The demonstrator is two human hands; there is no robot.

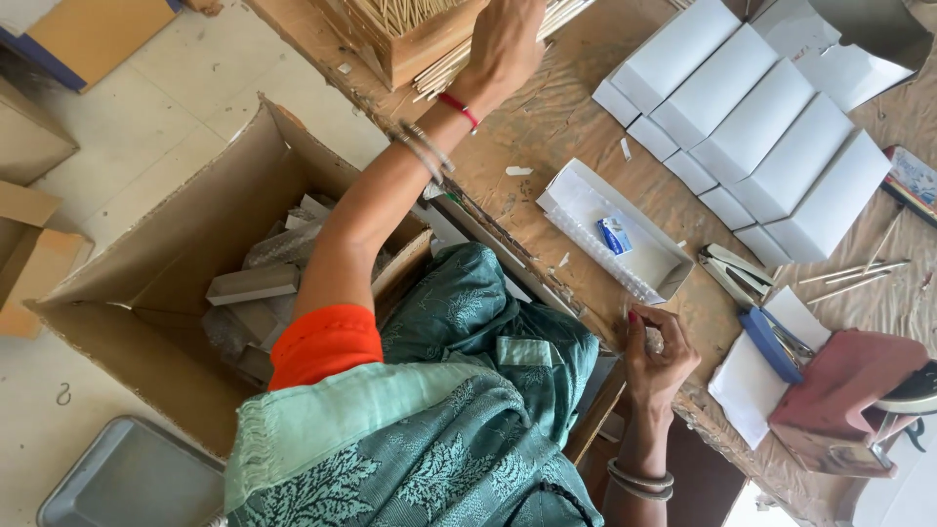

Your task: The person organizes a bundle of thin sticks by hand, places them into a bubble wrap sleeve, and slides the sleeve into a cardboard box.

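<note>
Thin pale sticks (459, 60) are being gripped by left hand (503, 44); right hand (656, 351) is curling around clear plastic wrap (652, 339).

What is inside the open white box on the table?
The open white box holds a small blue packet on its floor, with clear plastic wrap lying along its near edge. The near wall hides whatever sits right behind it.

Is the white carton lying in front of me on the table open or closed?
Open. The white carton lies with its top uncovered, showing a small blue packet and clear plastic inside.
</note>
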